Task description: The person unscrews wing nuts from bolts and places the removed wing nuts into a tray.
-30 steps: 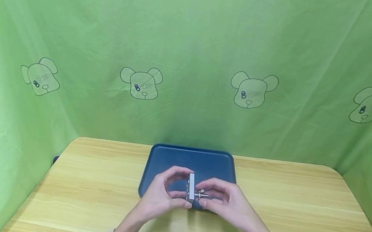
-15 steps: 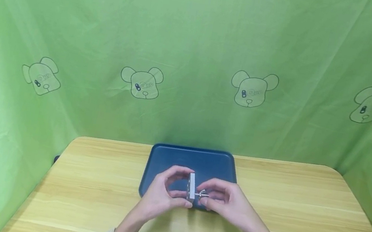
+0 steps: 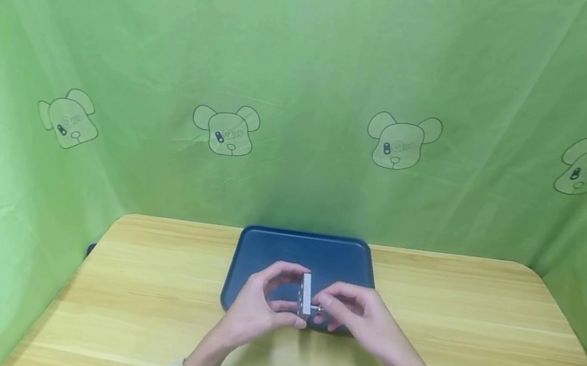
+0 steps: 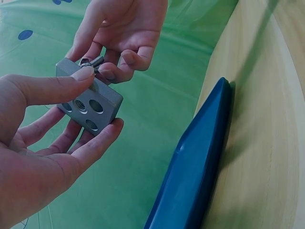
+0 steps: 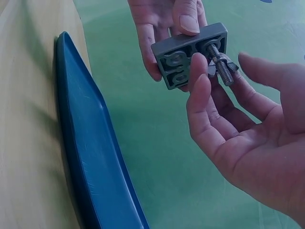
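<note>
Block (image 5: 183, 56), dull grey and metallic, round holes in one face, shaped recesses on the other, raised above counter (image 3: 478, 330) near blue tray (image 3: 301, 250); fingers of left hand (image 3: 256, 307) grip its edges. Threaded bolt (image 5: 225, 75) juts from recessed face, fingers of right hand (image 3: 366, 321) curled about its wing nut (image 5: 220, 59).

Wood-grain table (image 3: 476, 343), blue tray (image 3: 305, 251) on it

Shows gray block (image 4: 107, 94) gripped in left hand (image 4: 38, 169), with 4 visible holes (image 4: 96, 106). Includes bolt (image 4: 97, 61) just beside curled fingers (image 4: 137, 58) of right hand (image 4: 133, 31), plus blue tray (image 4: 190, 157) on wooden table (image 4: 271, 124).
</note>
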Action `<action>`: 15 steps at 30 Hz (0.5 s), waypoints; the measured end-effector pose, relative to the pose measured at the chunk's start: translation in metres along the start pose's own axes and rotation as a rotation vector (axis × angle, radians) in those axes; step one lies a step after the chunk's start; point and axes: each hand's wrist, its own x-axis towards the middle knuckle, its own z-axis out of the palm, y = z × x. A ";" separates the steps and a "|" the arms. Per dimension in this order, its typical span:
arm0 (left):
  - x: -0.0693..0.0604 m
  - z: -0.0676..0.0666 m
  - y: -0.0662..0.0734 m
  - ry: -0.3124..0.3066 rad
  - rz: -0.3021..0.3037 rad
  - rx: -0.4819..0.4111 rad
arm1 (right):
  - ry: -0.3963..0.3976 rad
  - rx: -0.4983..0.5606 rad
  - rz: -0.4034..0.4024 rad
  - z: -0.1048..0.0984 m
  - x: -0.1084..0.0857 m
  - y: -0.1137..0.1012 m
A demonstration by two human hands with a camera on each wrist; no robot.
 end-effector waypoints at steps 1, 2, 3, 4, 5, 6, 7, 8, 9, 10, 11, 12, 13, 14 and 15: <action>0.000 0.000 0.000 0.001 -0.001 0.000 | 0.001 0.003 -0.001 0.000 0.000 0.000; 0.000 0.000 0.000 0.002 -0.001 -0.001 | 0.002 0.007 -0.001 0.000 0.000 0.000; 0.000 0.001 0.000 0.003 -0.002 -0.002 | 0.002 0.010 -0.001 0.000 0.000 0.001; 0.000 0.001 0.000 0.002 -0.003 -0.004 | 0.002 0.013 -0.001 0.000 0.000 0.001; 0.000 0.001 0.000 0.002 -0.004 -0.004 | 0.002 0.013 -0.001 0.000 0.000 0.001; 0.000 0.001 0.000 0.002 -0.005 -0.004 | 0.001 0.013 0.000 0.000 0.000 0.001; 0.000 0.001 0.000 0.001 -0.005 -0.003 | 0.001 0.014 0.000 0.000 0.000 0.001; 0.000 0.001 0.000 0.001 -0.006 -0.002 | 0.001 0.015 0.001 0.000 0.000 0.001; 0.000 0.001 0.000 0.002 -0.006 -0.002 | 0.000 0.017 0.003 0.000 0.000 0.000; 0.000 0.001 0.000 0.003 -0.006 0.000 | 0.000 0.019 0.003 0.000 0.000 0.000; 0.000 0.001 0.000 0.004 -0.006 0.001 | -0.001 0.020 0.004 0.000 0.000 0.000; 0.000 0.001 0.001 0.006 -0.006 0.001 | -0.001 0.020 0.006 0.000 0.000 0.000; 0.000 0.001 0.001 0.008 -0.005 0.001 | 0.000 0.020 0.008 0.000 0.000 0.000; 0.000 0.001 0.001 0.009 -0.004 0.002 | 0.000 0.018 0.011 0.000 0.000 -0.001; 0.000 0.001 0.001 0.010 -0.003 0.003 | 0.002 0.016 0.013 0.000 0.000 -0.001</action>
